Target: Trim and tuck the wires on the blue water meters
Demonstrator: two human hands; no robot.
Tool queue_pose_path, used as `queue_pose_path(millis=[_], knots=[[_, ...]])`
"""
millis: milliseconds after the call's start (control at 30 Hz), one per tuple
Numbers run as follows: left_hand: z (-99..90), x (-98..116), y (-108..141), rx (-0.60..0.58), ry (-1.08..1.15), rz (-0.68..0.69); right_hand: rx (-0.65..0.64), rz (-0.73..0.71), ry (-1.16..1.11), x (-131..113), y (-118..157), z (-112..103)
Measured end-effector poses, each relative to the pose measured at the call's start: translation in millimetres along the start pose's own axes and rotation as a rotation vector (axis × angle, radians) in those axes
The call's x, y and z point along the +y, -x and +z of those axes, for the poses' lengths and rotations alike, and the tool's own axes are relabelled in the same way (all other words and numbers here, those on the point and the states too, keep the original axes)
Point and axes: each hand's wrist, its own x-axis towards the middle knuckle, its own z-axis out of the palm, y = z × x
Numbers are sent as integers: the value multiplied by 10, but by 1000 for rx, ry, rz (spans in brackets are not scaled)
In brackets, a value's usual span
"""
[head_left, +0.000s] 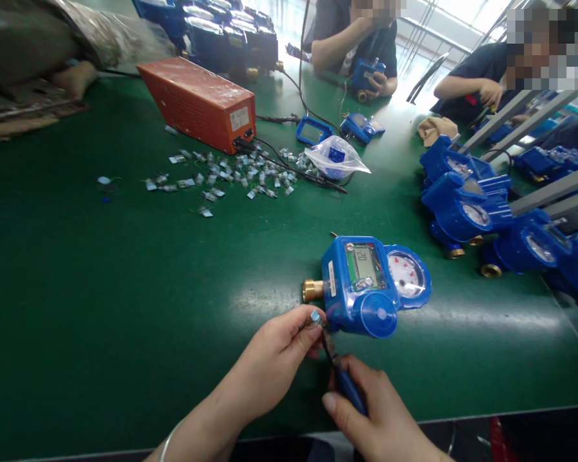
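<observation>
A blue water meter (337, 276) with a digital display, a round dial and a brass threaded end lies on the green table. At its near left corner, my left hand (282, 359) is closed in a pinch on a small wire seal (315, 316) with a light-blue tab. My right hand (373, 404) grips blue-handled pliers (349, 388), whose jaws point up to the left fingertips, close by the seal. Fingers partly hide the jaw tips, so whether they touch the seal's wire cannot be seen.
Many loose wire seals (226, 170) lie scattered before an orange box (202, 102) with black cables. A plastic bag (337, 156) holds blue pieces. More blue meters (462, 205) stand at right beside grey metal bars (559, 192). Two co-workers (356, 38) sit across the table.
</observation>
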Motion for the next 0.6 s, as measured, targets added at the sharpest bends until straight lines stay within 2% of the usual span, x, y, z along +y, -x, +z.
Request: queue_pose_path(millis=[133, 200, 267, 367, 467, 533, 600], knots=[[3, -31, 5, 15, 22, -18, -60, -18, -7, -20, 76, 19], [10, -45, 17, 24, 18, -12, -3, -81, -74, 10, 145, 19], [20, -49, 27, 47, -17, -14, 150, -192, -160, 59, 208, 1], [42, -25, 22, 101, -139, -35, 545, -444, -193, 105, 212, -89], [71, 21, 16, 186, -379, -30, 907, -537, 32, 75, 81, -239], [78, 45, 39, 277, -610, -49, 1008, -507, 199, 35, -33, -327], [47, 59, 86, 357, -837, -96, 1008, -483, 284, 11, -122, -378]])
